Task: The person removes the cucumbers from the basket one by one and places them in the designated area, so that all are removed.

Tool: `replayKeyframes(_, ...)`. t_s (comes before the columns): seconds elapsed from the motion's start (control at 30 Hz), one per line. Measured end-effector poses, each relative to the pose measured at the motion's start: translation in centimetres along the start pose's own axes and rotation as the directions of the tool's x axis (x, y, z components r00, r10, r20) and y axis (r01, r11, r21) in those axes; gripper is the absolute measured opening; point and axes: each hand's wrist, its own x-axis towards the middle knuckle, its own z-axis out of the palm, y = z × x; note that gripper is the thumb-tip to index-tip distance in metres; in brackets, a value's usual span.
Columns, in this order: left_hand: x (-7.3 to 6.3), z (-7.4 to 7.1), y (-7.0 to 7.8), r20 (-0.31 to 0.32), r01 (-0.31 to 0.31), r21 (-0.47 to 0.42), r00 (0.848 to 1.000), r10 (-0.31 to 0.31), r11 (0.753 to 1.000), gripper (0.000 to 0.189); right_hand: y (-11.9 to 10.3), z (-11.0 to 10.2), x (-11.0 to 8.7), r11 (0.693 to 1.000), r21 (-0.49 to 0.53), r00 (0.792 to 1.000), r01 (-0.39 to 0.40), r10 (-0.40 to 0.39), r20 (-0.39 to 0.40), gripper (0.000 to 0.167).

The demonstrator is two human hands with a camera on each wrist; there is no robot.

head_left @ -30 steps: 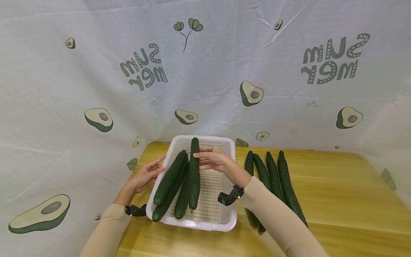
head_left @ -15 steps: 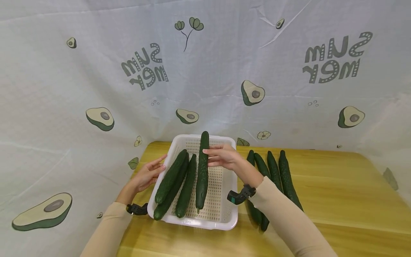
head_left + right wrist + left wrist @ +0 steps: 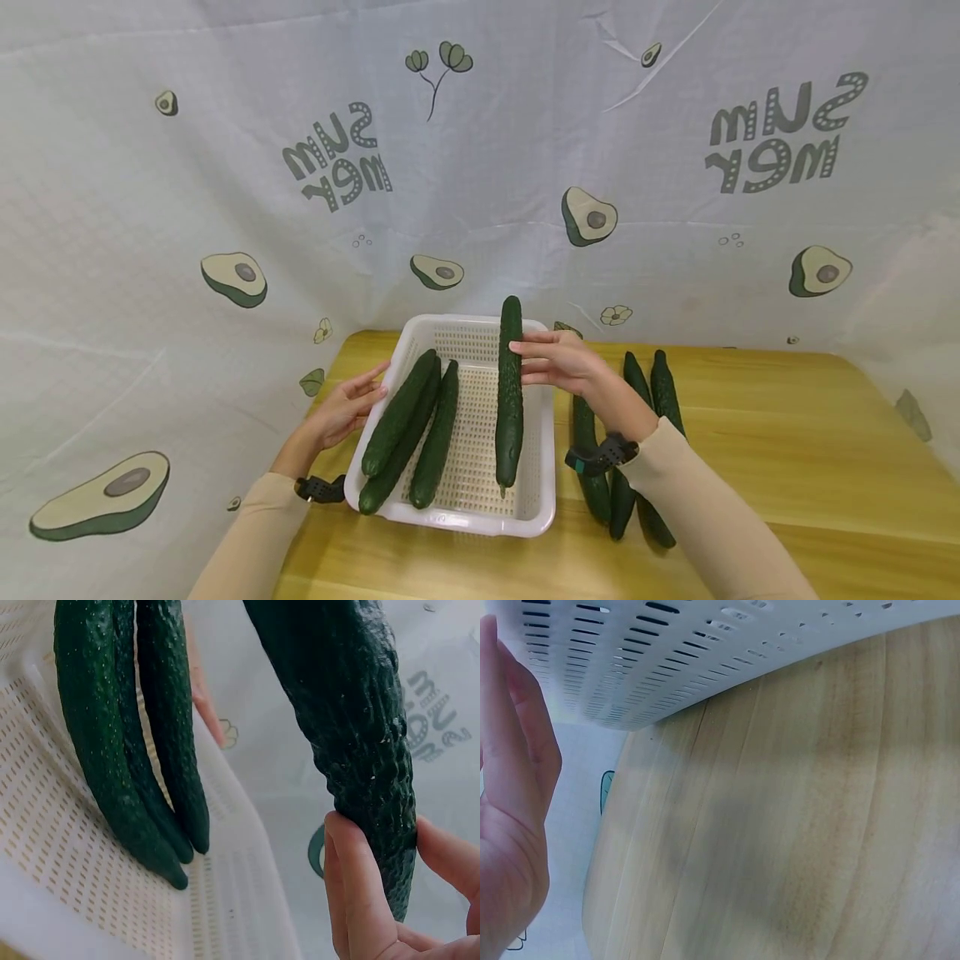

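My right hand (image 3: 558,360) pinches a dark green cucumber (image 3: 510,408) between thumb and fingers, above the right side of a white perforated plastic basket (image 3: 450,523). Up close in the right wrist view, the thumb and fingertips press opposite sides of this bumpy cucumber (image 3: 360,742) near one end. Three other cucumbers (image 3: 435,442) lie lengthwise in the left half of the basket. Along the basket's left rim rests my left hand (image 3: 345,408), its fingers extended. The left wrist view has that hand (image 3: 510,825) beside the slotted basket wall (image 3: 667,652).
Several more cucumbers (image 3: 592,492) lie on the wooden table (image 3: 787,467) right of the basket, partly covered by the right forearm. Behind the table hangs a white cloth (image 3: 495,167) printed with avocados and lettering.
My right hand has carried its cucumber rightward, away from the three at the left and up over the basket's right side. The left hand has stayed at the rim.
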Motion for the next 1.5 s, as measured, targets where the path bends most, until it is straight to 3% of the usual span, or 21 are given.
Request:
replayKeyframes(0.67, -0.2, 0.0, -0.1, -0.005, -0.002, 0.011, 1.0, 0.002, 1.0, 0.06, -0.4, -5.4, -4.3, 0.997, -0.079, 1.0, -0.012, 0.01, -0.027, 0.076)
replayKeyframes(0.97, -0.1, 0.1, 0.0, -0.004, 0.001, -0.009, 1.0, -0.001, 1.0, 0.061, -0.2, -6.9, -5.2, 0.997, -0.078, 0.998, -0.025, 0.021, -0.055, 0.08)
replayKeyframes(1.5, -0.2, 0.2, 0.1, 0.0, -0.004, -0.007, 1.0, 0.004, 1.0, 0.061, 0.6, -9.4, -6.4, 0.995, -0.096, 0.999, -0.032, 0.029, -0.034, 0.082)
